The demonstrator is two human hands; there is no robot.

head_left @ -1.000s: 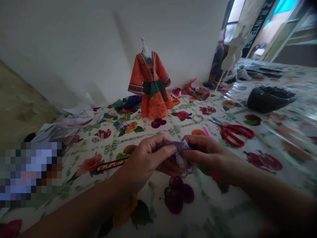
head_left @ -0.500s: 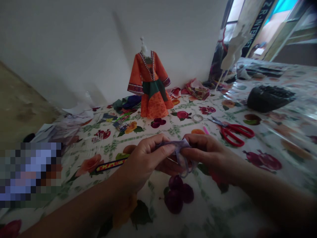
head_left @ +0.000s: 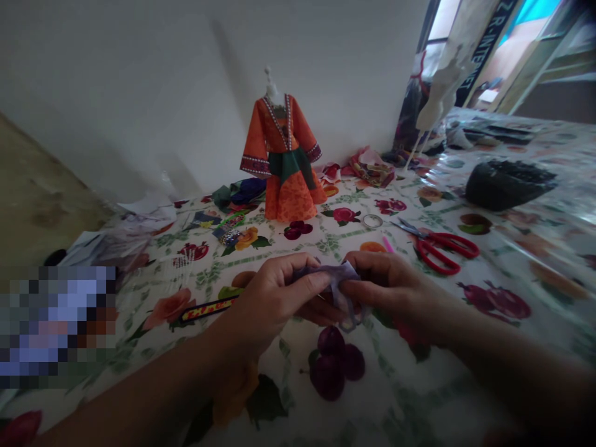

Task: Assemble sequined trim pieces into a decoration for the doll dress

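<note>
Between my hands is a small piece of thin lavender fabric (head_left: 342, 288), with a narrow strip or loop of it hanging down. My left hand (head_left: 288, 288) pinches its left part between thumb and fingers, the other fingers curled beneath. On the right edge, my right hand (head_left: 384, 279) grips the cloth with thumb and forefinger. Both hands are just above the tablecloth (head_left: 372, 397), close together. Folds and fingers hide part of the fabric. Red-handled scissors (head_left: 440, 245) lie partly open beyond my right hand, and a patterned yellow-and-red strip (head_left: 209, 309) lies beside my left wrist.
A small dress form in an orange and green outfit (head_left: 284, 149) stands by the wall. A bare white form (head_left: 436, 102) is farther right, near a black bundle (head_left: 507, 184). Fabric scraps (head_left: 370, 166), a clear ring (head_left: 372, 221) and a pink stick (head_left: 388, 244) lie around.
Both hands stay almost in place, still gripping the fabric. The hanging strip has shifted slightly and its folds are rearranged.
</note>
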